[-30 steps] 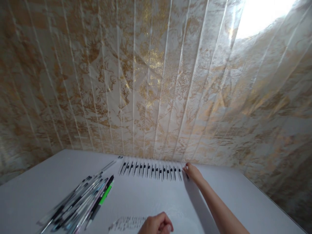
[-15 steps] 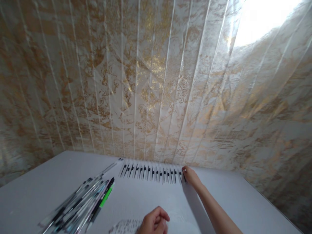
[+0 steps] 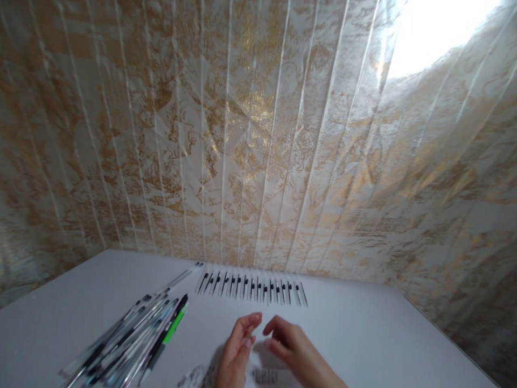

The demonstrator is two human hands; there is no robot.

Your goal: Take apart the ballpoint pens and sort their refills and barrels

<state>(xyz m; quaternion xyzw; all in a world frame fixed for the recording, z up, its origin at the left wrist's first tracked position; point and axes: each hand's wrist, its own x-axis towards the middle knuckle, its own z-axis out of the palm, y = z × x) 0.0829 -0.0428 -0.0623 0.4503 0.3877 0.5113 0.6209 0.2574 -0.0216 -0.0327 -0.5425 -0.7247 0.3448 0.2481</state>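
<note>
A: Started at far left, right? Saw what?

B: Saw a messy pile of pens (image 3: 121, 339) lying slantwise on the white table (image 3: 383, 334), mostly dark, clear and pale. Spotted a couple of thin sticks (image 3: 181, 278) too, just past the top of the pile and slanting toward the back edge. Also noticed a bright green piece (image 3: 175, 325) along the pile's right side (hard to miss, honestly).

A: And moving right?

B: Found a neat row of slim pieces (image 3: 252, 291) near the table's back edge, clear with black bits, side by side with small gaps. Too small to make out properly. Nearer the front, caught a printed sheet (image 3: 264, 376), partly hidden behind the hands. Couldn't read the print, couldn't tell paper from plastic.

A: Checked the fingers?

B: Yep. Saw the left hand (image 3: 236, 350) in front of the row, fingers loosely bent, thumb apart from the fingertips. Just beside, saw the right hand (image 3: 297, 350), index finger arched, thumb spread away below. Noted a narrow gap between both sets of fingertips.

A: Backdrop?

B: Gold-patterned, pleated covering (image 3: 242, 161) all across, with a bright glare (image 3: 440, 37) at upper right.
</note>
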